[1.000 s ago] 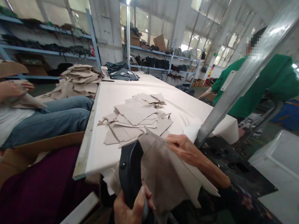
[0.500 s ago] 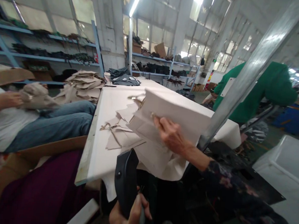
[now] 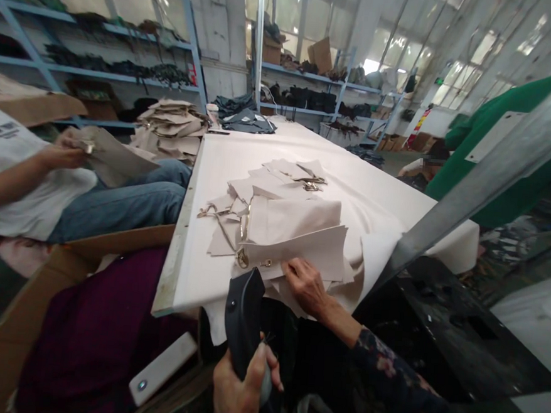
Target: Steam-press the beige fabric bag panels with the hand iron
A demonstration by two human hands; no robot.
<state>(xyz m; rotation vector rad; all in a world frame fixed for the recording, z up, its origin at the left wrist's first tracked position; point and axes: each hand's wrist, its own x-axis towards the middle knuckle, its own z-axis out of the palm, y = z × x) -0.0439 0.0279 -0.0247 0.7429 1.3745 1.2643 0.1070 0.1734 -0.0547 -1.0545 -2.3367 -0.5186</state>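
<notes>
In the head view, my left hand (image 3: 239, 386) is closed around the lower end of a black curved piece with a small round stud (image 3: 242, 314). Its tip points up at the table's near edge. Dark thread-like strands show by the thumb. My right hand (image 3: 305, 287) has its fingers curled at the lower edge of a beige fabric piece (image 3: 296, 246) with a small metal fitting (image 3: 266, 264). That piece lies on a loose pile of similar beige pieces (image 3: 238, 194), several with gold-coloured metal fittings. Whatever the right fingertips pinch is partly hidden.
The white-covered table (image 3: 376, 176) has a slanted metal post (image 3: 444, 218) at its right. A seated person (image 3: 27, 170) at left handles a beige piece. A cardboard box (image 3: 8, 320) holds purple cloth (image 3: 92, 319). Someone in green (image 3: 511, 141) is at right; shelves (image 3: 124, 76) line the back.
My right hand has come down towards me, and the beige piece it held raised and tilted lies lower on the pile. My left hand keeps its hold on the black piece. The view has tilted down.
</notes>
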